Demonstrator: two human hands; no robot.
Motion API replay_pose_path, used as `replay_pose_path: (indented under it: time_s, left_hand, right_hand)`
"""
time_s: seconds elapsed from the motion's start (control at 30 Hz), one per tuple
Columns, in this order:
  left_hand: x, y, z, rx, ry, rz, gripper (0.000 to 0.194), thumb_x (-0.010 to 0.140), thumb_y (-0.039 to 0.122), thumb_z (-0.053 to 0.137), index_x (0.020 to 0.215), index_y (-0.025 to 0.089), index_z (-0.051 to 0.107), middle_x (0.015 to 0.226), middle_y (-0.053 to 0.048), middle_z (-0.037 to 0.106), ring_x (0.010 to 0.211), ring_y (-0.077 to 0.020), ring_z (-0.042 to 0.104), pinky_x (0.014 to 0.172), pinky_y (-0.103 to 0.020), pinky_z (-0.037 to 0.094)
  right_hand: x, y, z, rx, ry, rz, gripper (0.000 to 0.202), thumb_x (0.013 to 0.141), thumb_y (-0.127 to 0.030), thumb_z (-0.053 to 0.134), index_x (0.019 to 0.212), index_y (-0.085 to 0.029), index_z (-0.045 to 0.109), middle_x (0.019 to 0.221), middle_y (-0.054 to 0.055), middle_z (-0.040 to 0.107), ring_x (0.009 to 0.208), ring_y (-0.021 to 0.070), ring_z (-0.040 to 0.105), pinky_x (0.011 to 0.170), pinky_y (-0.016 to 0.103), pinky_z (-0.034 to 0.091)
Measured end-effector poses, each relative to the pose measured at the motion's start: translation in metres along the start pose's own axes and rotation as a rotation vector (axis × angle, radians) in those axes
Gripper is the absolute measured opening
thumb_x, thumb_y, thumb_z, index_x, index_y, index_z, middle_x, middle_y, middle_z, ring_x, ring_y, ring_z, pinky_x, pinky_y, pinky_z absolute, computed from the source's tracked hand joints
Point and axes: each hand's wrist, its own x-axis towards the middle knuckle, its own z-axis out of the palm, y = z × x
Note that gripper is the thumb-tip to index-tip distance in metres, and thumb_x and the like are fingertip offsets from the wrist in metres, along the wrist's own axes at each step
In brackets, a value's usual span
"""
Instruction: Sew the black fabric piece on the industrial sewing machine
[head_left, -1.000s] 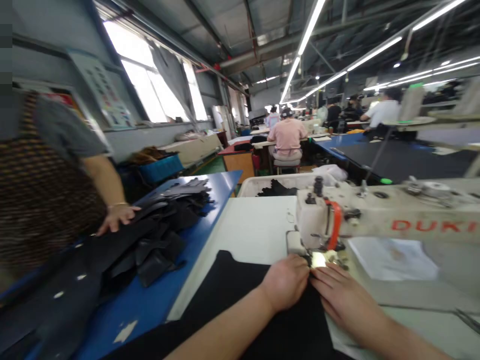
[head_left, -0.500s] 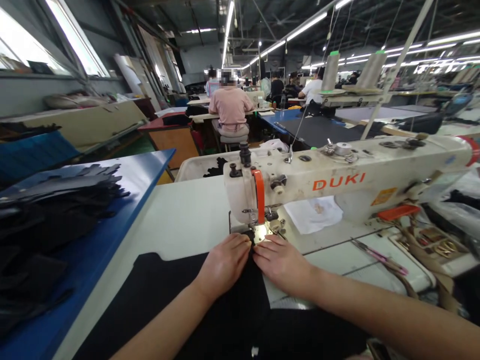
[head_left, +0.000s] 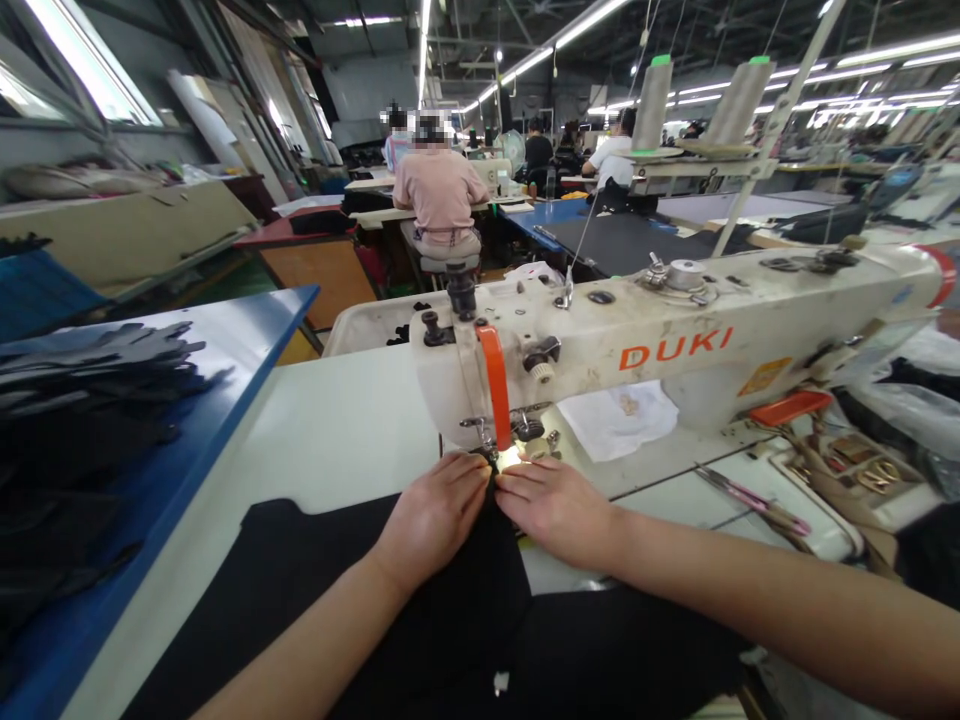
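A large piece of black fabric spreads over the pale table and toward my body. Its narrow upper end runs in under the needle area of a white sewing machine with an orange take-up guard. My left hand pinches the fabric's edge just left of the lit needle area. Opposite it, my right hand has its fingers closed on the same end of the fabric. The fingertips of both hands nearly meet in front of the presser foot, which they partly hide along with the needle.
A blue table on the left bears a pile of black cut pieces. Pink-handled scissors and a tray of small parts lie at right. Thread cones stand behind the machine. A person in a pink shirt sits ahead.
The camera view has shifted, so the machine appears slightly lower left. Both hands remain at the needle area on the black fabric, with little visible change.
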Motion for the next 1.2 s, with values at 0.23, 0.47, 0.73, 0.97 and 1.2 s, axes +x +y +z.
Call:
replay_pose_path:
  time_s: [0.23,0.47,0.73,0.97,1.2]
  left_hand:
    - [0.0027,-0.0007,0.0000,0.015,0.040,0.027,0.017,0.088,0.015,0.047,0.093,0.011,0.063,0.094,-0.009,0.070,0.089,-0.0186,0.064,0.083,-0.034,0.058]
    - [0.0019,-0.0015,0.0011,0.022,0.040,0.015,0.017,0.088,0.016,0.047,0.094,0.012,0.063,0.095,-0.009,0.070,0.090,-0.0188,0.065,0.083,-0.035,0.059]
    - [0.0025,-0.0013,0.0007,0.031,0.042,0.042,0.015,0.087,0.015,0.049,0.092,0.010,0.063,0.094,-0.009,0.070,0.088,-0.0188,0.064,0.082,-0.035,0.058]
    - [0.0012,-0.0044,0.0020,0.017,0.034,0.026,0.014,0.087,0.017,0.051,0.094,0.011,0.062,0.095,-0.009,0.069,0.089,-0.0182,0.063,0.083,-0.033,0.057]
    - [0.0007,-0.0048,0.0034,0.027,0.039,0.036,0.014,0.086,0.016,0.051,0.093,0.011,0.062,0.094,-0.009,0.069,0.088,-0.0180,0.063,0.082,-0.033,0.057]
  right_hand:
    - [-0.0008,0.0006,0.0006,-0.008,0.012,0.008,0.012,0.090,-0.019,0.046,0.088,-0.016,0.057,0.097,0.004,0.065,0.094,0.0173,0.057,0.088,0.031,0.040]
    - [0.0000,0.0016,0.0005,-0.017,0.027,0.006,0.011,0.090,-0.020,0.047,0.088,-0.016,0.057,0.099,0.004,0.065,0.093,0.0169,0.057,0.085,0.030,0.040]
    - [-0.0004,0.0010,0.0036,-0.010,-0.001,0.008,0.013,0.091,-0.020,0.045,0.086,-0.017,0.056,0.095,0.003,0.064,0.092,0.0170,0.056,0.085,0.030,0.039]
    - [0.0011,0.0024,0.0016,-0.008,0.003,0.008,0.011,0.090,-0.020,0.047,0.087,-0.016,0.057,0.097,0.004,0.065,0.089,0.0169,0.056,0.084,0.030,0.039]
    - [0.0011,0.0018,0.0011,0.001,-0.003,0.009,0.013,0.091,-0.019,0.045,0.086,-0.016,0.057,0.096,0.004,0.064,0.091,0.0175,0.056,0.083,0.030,0.039]
